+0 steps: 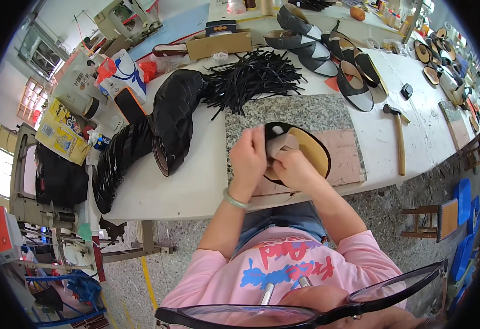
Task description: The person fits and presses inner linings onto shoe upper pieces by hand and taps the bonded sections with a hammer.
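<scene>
A black shoe upper with a tan lining (312, 151) lies over the stone slab (300, 107) in front of me. My left hand (249, 156) is closed on its black left edge, fingertips up near the top. Inside the opening, my right hand (295, 169) is closed in a pinch on a pale greyish flap (281, 143) of the lining. The two hands nearly touch, and the fingertips of the right are partly hidden. Whether the flap is joined to the upper, I cannot tell.
Left of the slab are stacked black uppers (177, 118) and a heap of black strips (253, 79). A hammer (400, 140) lies at the right, near a small black object (406, 91). Several black-and-grey shoe uppers (355, 88) spread behind. A wooden stool (432, 221) stands on the floor.
</scene>
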`<action>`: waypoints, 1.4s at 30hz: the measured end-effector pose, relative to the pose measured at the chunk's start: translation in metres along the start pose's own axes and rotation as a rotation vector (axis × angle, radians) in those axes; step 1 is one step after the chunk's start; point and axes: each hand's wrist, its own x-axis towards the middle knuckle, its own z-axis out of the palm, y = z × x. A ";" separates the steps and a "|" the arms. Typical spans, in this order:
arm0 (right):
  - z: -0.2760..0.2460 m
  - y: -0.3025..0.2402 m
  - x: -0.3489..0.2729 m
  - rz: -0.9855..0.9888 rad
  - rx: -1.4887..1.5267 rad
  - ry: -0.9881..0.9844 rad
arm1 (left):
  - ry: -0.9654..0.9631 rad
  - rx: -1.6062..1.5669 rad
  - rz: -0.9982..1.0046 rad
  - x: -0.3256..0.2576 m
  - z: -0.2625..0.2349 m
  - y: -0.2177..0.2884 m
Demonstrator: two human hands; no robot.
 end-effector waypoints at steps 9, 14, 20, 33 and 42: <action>-0.034 0.006 -0.005 -0.160 1.468 0.027 | -0.205 -1.274 -0.330 0.023 -0.012 0.023; -0.059 0.015 -0.005 -0.033 1.694 -0.035 | -0.617 -1.228 -0.214 0.009 -0.022 -0.008; -0.076 0.015 -0.007 -0.178 1.473 -0.058 | -0.715 -1.240 -0.254 0.021 -0.037 0.031; -0.057 -0.017 -0.008 0.036 1.424 0.245 | -0.428 -1.551 -0.475 -0.007 -0.016 0.038; -0.037 -0.015 -0.016 -0.168 0.448 0.389 | -0.365 -1.662 -0.512 -0.008 -0.013 0.014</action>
